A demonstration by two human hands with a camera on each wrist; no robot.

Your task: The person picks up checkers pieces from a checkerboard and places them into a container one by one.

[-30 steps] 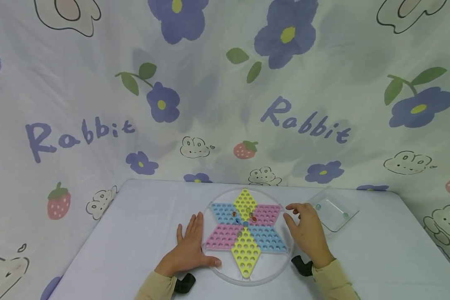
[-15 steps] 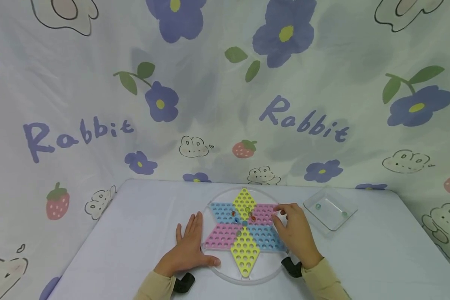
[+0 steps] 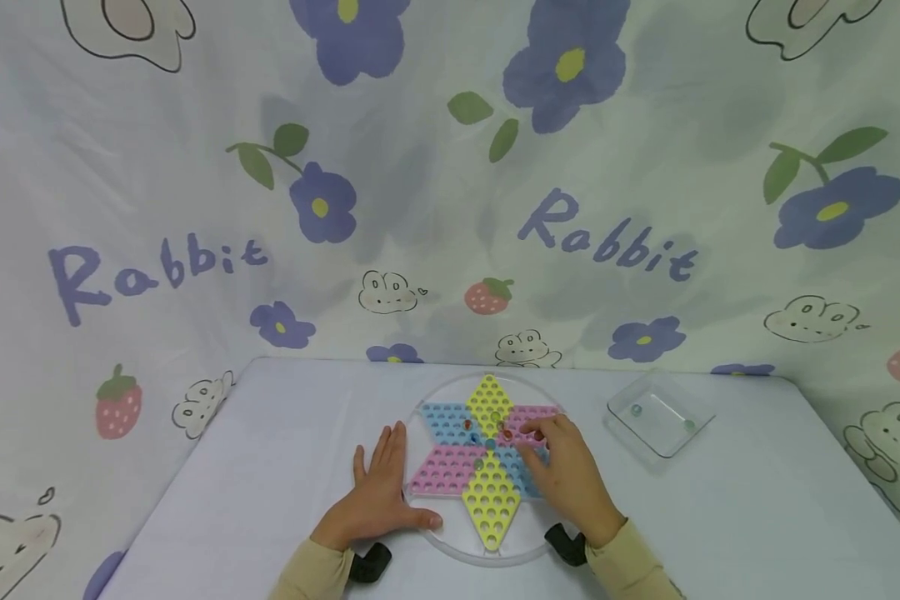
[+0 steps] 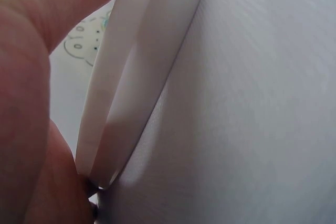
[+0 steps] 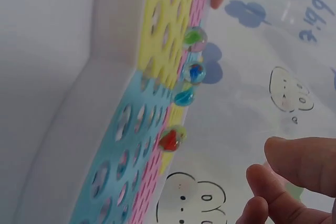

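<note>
A round Chinese checkers board (image 3: 491, 500) with yellow, pink and blue points lies on the table. Several glass marbles sit near its centre, among them a red marble (image 3: 507, 435) and a blue marble (image 5: 194, 72). My left hand (image 3: 378, 500) rests along the left rim (image 4: 142, 66), fingers straight and thumb spread towards the near edge. Over the board's right side hovers my right hand (image 3: 570, 475), thumb and bent fingers close together. In the right wrist view, backdrop shows between thumb and fingers; I cannot tell whether a marble is tucked inside them.
To the right of the board stands a clear square box (image 3: 662, 450) with two marbles in it. The table (image 3: 285, 433) is covered with a white cloth. Behind it hangs a patterned curtain (image 3: 420, 167) with flowers and rabbits.
My right hand has moved left from beside the clear box to over the right part of the board. The left hand has stayed at the rim.
</note>
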